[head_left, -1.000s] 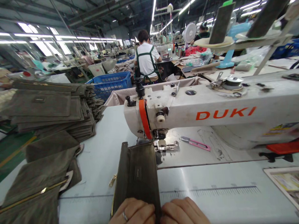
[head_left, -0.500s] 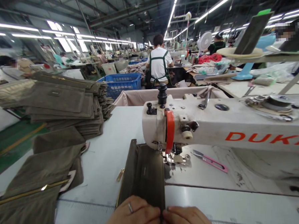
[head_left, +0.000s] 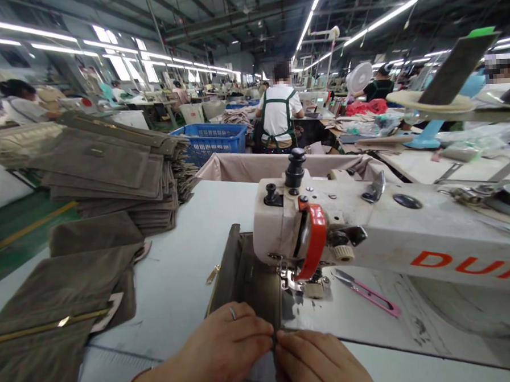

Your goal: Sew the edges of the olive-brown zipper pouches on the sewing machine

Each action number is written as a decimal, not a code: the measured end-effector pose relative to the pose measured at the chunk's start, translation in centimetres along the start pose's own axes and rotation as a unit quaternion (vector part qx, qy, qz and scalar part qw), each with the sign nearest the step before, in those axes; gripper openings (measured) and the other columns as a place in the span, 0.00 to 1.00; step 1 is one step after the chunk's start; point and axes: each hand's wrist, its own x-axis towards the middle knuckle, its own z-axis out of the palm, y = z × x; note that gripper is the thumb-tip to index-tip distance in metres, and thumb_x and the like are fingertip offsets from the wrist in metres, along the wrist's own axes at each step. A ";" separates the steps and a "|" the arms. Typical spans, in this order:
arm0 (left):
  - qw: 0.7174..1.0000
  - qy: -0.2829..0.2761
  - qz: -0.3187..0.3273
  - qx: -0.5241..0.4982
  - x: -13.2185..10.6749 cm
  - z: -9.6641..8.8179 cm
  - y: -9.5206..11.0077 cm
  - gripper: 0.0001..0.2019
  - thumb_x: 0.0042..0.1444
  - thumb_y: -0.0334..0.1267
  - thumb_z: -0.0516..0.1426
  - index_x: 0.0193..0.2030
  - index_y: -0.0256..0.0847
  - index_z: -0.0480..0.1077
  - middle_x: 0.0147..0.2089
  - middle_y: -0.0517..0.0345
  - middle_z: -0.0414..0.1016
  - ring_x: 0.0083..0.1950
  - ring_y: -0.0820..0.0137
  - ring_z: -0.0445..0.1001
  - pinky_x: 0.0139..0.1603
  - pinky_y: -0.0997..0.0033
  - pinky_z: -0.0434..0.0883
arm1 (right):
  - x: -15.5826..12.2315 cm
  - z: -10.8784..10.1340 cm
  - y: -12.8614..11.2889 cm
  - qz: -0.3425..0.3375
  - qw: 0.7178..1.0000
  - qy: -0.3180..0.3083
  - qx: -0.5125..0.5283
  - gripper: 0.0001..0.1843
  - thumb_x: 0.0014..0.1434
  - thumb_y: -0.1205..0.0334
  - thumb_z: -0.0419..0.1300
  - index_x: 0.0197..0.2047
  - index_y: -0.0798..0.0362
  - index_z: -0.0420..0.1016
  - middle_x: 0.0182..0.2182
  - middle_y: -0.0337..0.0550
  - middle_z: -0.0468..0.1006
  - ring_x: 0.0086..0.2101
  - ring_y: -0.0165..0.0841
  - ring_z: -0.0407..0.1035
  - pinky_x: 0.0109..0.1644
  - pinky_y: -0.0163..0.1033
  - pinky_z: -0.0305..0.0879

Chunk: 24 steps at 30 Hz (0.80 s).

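Note:
An olive-brown fabric panel [head_left: 246,277] with a gold zipper lies on the white table, its far end under the presser foot [head_left: 305,285] of a white sewing machine [head_left: 368,236]. My left hand [head_left: 223,349], with a ring, presses down on the near end of the panel. My right hand [head_left: 319,361] pinches the panel's near right edge, fingertips touching the left hand's.
A tall stack of similar olive panels [head_left: 112,170] stands at the back left, more panels [head_left: 60,304] lie at the near left. Pink thread snips [head_left: 367,293] rest right of the needle. A blue basket [head_left: 212,139] and a seated person in a white shirt [head_left: 280,112] are beyond the table.
The panel has fed further away under the presser foot, and both hands have followed it forward. The view has shifted left and closer to the machine head.

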 end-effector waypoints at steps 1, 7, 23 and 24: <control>1.000 -0.010 -0.005 -0.003 0.2 -0.3 -0.1 0.12 0.65 0.25 0.48 0.47 0.38 0.70 0.45 0.56 0.79 0.45 0.70 0.76 0.50 0.71 0.72 | 0.2 0.0 0.2 0.002 1.000 -0.006 0.007 0.10 0.64 0.71 0.57 0.46 0.55 0.77 0.42 0.42 0.82 0.37 0.35 0.76 0.40 0.39 0.74; 1.000 -0.019 0.007 0.002 1.4 -0.7 -1.5 0.11 0.65 0.25 0.49 0.48 0.36 0.71 0.46 0.57 0.79 0.47 0.69 0.75 0.54 0.68 0.70 | 1.7 -0.6 1.1 0.033 0.996 -0.068 0.050 0.14 0.61 0.72 0.56 0.48 0.55 0.76 0.44 0.43 0.81 0.37 0.36 0.74 0.41 0.40 0.73; 0.998 -0.022 -0.051 0.019 4.1 -0.2 -5.9 0.08 0.66 0.30 0.53 0.44 0.41 0.74 0.47 0.58 0.79 0.48 0.69 0.76 0.55 0.69 0.71 | 4.1 -0.7 3.7 0.166 0.959 -0.227 0.021 0.22 0.61 0.67 0.53 0.59 0.50 0.70 0.43 0.51 0.79 0.41 0.45 0.75 0.42 0.50 0.74; 0.998 -0.021 -0.052 0.020 4.3 -0.3 -6.1 0.08 0.66 0.30 0.54 0.44 0.41 0.75 0.46 0.59 0.80 0.48 0.69 0.76 0.56 0.68 0.71 | 4.1 -0.6 3.7 0.171 0.960 -0.221 0.020 0.23 0.61 0.67 0.53 0.59 0.50 0.70 0.43 0.51 0.79 0.40 0.45 0.75 0.42 0.50 0.74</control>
